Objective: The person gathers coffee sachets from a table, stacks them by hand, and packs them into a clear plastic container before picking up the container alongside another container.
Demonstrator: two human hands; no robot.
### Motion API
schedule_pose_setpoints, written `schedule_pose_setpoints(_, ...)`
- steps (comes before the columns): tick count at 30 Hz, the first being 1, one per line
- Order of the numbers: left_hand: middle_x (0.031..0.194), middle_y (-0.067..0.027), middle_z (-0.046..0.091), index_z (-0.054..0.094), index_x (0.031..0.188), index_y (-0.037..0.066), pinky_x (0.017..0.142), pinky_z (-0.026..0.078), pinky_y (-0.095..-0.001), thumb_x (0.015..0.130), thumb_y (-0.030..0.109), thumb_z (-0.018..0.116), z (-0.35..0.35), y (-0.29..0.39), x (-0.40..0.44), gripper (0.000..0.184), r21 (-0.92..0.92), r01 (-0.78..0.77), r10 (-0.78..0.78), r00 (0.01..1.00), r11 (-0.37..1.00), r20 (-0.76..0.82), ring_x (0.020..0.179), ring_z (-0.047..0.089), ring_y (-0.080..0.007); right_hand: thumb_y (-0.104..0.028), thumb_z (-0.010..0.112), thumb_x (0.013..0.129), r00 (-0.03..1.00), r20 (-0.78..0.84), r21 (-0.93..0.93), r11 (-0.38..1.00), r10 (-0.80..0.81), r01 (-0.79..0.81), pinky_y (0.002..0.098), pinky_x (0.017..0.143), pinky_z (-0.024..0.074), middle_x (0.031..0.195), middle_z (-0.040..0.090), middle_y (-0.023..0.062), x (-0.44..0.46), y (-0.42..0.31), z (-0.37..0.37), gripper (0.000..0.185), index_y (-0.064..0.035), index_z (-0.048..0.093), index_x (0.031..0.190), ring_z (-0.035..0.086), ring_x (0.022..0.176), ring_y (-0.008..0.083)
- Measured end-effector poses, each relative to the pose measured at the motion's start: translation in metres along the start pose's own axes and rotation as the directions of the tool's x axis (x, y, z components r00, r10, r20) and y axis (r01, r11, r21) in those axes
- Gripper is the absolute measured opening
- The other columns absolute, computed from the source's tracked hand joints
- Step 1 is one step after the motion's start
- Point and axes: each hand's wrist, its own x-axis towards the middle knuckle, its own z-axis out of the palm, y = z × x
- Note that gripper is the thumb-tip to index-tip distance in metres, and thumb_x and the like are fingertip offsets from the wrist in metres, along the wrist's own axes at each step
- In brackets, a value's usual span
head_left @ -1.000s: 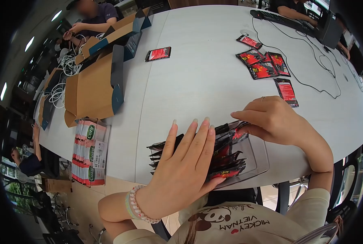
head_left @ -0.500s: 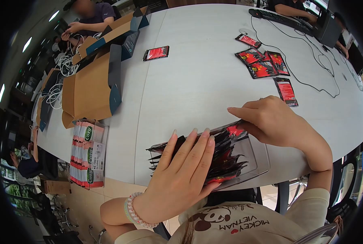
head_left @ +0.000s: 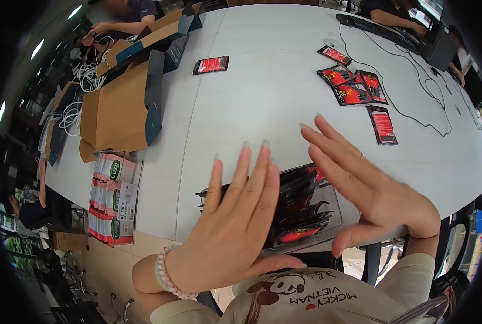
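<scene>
Close to my body, a clear plastic tray [head_left: 335, 208] holds a row of black-and-red packets [head_left: 300, 208] standing on edge. My left hand [head_left: 225, 221] is over the tray's left part, fingers stretched out and thumb apart; it hides some packets, and I cannot tell whether it touches them. My right hand [head_left: 376, 189] is spread above the tray's right end, with nothing in it. Beyond it on the table lie a loose packet [head_left: 382, 125] and a small pile of similar packets [head_left: 354, 89].
Left of me stands a clear box of red-and-white Cozy sachets [head_left: 111, 200]. Behind it are opened cardboard boxes [head_left: 114, 113] and white cables [head_left: 90, 78]. One packet [head_left: 211, 65] lies farther off. A keyboard [head_left: 378, 32] with thin cables is at upper right. Other people sit around the white table [head_left: 252, 97].
My right hand has let go at the tray's right end, and its fingers have spread. My left hand has shifted slightly upward and left, with its fingers wider apart.
</scene>
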Motion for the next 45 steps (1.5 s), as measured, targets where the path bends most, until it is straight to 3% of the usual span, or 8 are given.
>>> schedule_pose_setpoints(5,0.149,-0.0319,0.015,0.016,0.143,-0.01,0.11,0.007,-0.0596,0.06,0.073,0.066,-0.005,-0.013,-0.036,0.128,0.003,0.2,-0.2,0.98,0.98,-0.012,0.138,0.012,-0.0512,-0.03,0.079,0.075,0.992,-0.048,0.197,0.975,0.118,-0.107,0.0535,0.108,0.0233,0.148,0.002,0.0363,-0.021,-0.032,0.028,0.114,0.0094,-0.003,0.145,0.007,0.141,0.0457)
schedule_pose_setpoints(10,0.148,-0.0287,0.025,0.027,0.14,-0.01,0.109,0.007,-0.0613,0.062,0.075,0.062,-0.001,-0.007,-0.035,0.121,0.074,0.132,-0.133,0.991,0.989,0.018,0.137,0.019,-0.0492,-0.016,0.081,0.073,0.966,0.099,0.464,0.847,0.24,-0.259,0.0455,0.113,0.0123,0.151,-0.007,0.0325,-0.034,-0.029,0.039,0.125,0.0052,-0.02,0.142,-0.002,0.143,0.038)
schedule_pose_setpoints(14,0.14,-0.0269,0.039,0.04,0.133,-0.01,0.109,0.01,-0.0628,0.072,0.073,0.054,0.006,0.0,-0.02,0.105,0.1,0.003,-0.002,1.0,0.995,-0.012,0.135,0.031,-0.0424,-0.013,0.079,0.075,0.943,0.111,0.491,0.808,0.313,-0.326,0.0414,0.113,0.0122,0.152,-0.008,0.029,-0.04,-0.025,0.051,0.122,0.0027,-0.022,0.142,0.0,0.144,0.0326)
schedule_pose_setpoints(20,0.138,-0.0258,0.042,0.042,0.131,-0.012,0.108,0.018,-0.062,0.077,0.057,0.057,0.02,0.003,-0.005,0.089,0.217,0.01,0.001,0.999,0.976,-0.049,0.133,0.035,-0.0396,-0.016,0.073,0.081,0.91,0.178,0.674,0.627,0.375,-0.39,0.0425,0.114,0.0071,0.145,-0.008,0.0413,-0.025,-0.038,0.051,0.117,0.0106,-0.027,0.136,-0.003,0.141,0.043)
schedule_pose_setpoints(22,0.138,-0.0251,0.042,0.043,0.131,-0.011,0.108,0.022,-0.0611,0.076,0.052,0.06,0.018,0.003,-0.003,0.086,0.237,0.016,-0.005,0.999,0.971,-0.05,0.132,0.036,-0.0395,0.003,0.074,0.076,0.9,0.233,0.745,0.527,0.369,-0.409,0.0413,0.111,0.0085,0.151,-0.019,0.027,-0.018,-0.044,0.05,0.126,-0.01,-0.034,0.139,-0.011,0.143,0.0269)
schedule_pose_setpoints(32,0.14,-0.0296,0.035,0.037,0.133,-0.014,0.108,0.021,-0.0603,0.078,0.043,0.065,0.012,-0.002,0.0,0.084,0.149,-0.024,0.023,1.0,0.988,0.011,0.133,0.031,-0.0425,0.009,0.068,0.076,0.889,0.118,0.844,0.427,0.443,-0.325,0.0418,0.111,0.0032,0.148,-0.021,0.031,-0.018,-0.037,0.063,0.122,-0.0113,-0.033,0.14,-0.017,0.141,0.0298)
schedule_pose_setpoints(44,0.141,-0.0335,0.031,0.03,0.136,-0.016,0.108,0.025,-0.0519,0.079,0.038,0.069,0.012,-0.004,0.0,0.087,0.017,-0.081,0.081,0.997,0.997,0.012,0.133,0.03,-0.0439,-0.017,0.068,0.085,0.866,0.246,0.674,0.566,0.435,-0.475,0.0376,0.115,0.0109,0.148,-0.004,0.0368,-0.021,-0.034,0.057,0.111,0.0066,-0.027,0.138,0.007,0.143,0.0352)
schedule_pose_setpoints(45,0.141,-0.0339,0.03,0.029,0.136,-0.016,0.108,0.026,-0.0524,0.079,0.039,0.07,0.011,-0.004,0.0,0.089,0.029,-0.079,0.078,0.997,0.996,0.016,0.133,0.031,-0.0445,-0.024,0.067,0.086,0.868,0.218,0.634,0.612,0.446,-0.473,0.0328,0.092,0.0304,0.135,0.024,0.033,-0.024,-0.034,0.057,0.106,0.0081,-0.018,0.14,0.035,0.117,0.0304)
